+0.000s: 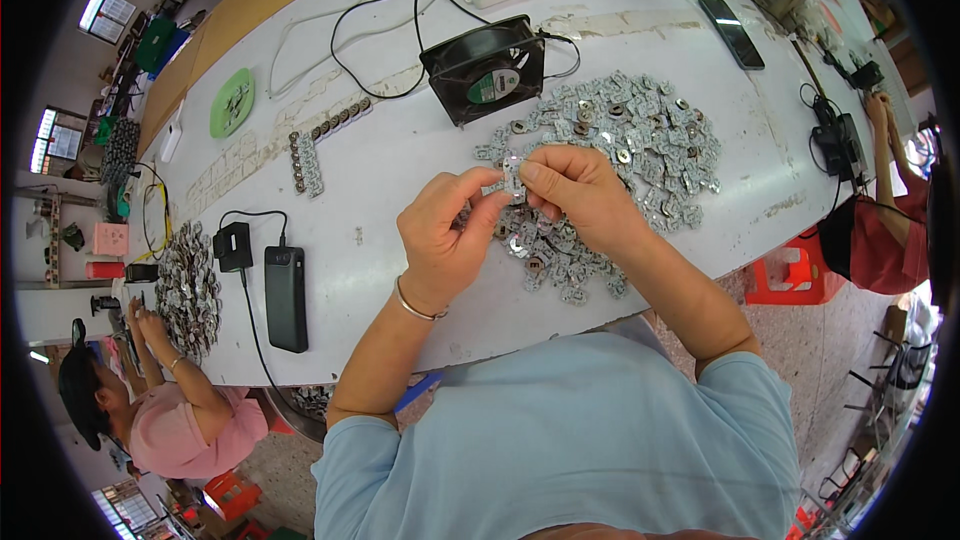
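A small silvery metal part (514,180) is pinched between my two hands, above the near left side of a wide pile of like parts (650,145). My left hand (450,230), with a bangle at the wrist, grips its left side between thumb and forefinger. From the other side, my right hand (580,195) holds it with the thumb on top and the fingers curled beneath. The part's finer details are too small to make out. Some loose metal parts (545,260) lie on the white table (400,160) just below my hands.
Beyond my hands stands a black fan (485,70) with its cable. Rows of round-topped parts (305,160), a green dish (233,103) and a black power bank (286,298) lie leftward. A phone (731,32) lies far right. Co-workers sit at both sides, one in a pink shirt (190,430).
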The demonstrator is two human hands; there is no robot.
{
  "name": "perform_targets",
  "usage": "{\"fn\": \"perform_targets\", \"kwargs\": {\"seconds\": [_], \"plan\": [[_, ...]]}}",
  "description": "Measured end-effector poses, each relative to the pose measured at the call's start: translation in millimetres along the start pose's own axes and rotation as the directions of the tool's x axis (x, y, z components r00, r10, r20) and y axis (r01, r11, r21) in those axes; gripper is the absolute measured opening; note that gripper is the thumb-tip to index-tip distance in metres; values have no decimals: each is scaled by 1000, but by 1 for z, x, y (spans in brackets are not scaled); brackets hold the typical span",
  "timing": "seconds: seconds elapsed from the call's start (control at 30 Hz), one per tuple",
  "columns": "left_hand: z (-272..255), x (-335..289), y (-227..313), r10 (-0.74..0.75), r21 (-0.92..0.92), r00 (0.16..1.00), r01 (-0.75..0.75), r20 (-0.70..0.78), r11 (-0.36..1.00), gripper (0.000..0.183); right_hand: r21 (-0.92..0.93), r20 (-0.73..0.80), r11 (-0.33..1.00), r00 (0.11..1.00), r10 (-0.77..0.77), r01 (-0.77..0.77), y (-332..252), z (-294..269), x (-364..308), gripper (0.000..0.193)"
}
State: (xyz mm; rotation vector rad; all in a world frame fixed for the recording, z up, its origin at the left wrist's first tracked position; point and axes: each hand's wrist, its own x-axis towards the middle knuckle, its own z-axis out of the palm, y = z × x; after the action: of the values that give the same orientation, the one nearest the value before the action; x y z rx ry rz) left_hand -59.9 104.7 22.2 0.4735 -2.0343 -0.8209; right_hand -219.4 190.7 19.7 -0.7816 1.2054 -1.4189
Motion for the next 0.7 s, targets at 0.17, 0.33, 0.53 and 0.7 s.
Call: {"fn": "perform_targets", "kwargs": {"seconds": [0.17,0.33,0.53,0.7], "plan": [[0,1,0,67,18,998,-67,5,998,20,57,-7,998,1000,-21,22,6,0,-1,20],[-2,-1,1,-92,-82,994,97,56,992,18,-32,-39,999,999,-22,20,-1,-2,-5,20],[17,-13,-12,-193,-114,948,227,253,967,13,-763,158,556,929,-333,329,6,-17,-20,16],[16,-16,-23,-325,-86,912,355,251,931,18,-575,-259,814,926,-276,81,6,-31,-30,16]]}}
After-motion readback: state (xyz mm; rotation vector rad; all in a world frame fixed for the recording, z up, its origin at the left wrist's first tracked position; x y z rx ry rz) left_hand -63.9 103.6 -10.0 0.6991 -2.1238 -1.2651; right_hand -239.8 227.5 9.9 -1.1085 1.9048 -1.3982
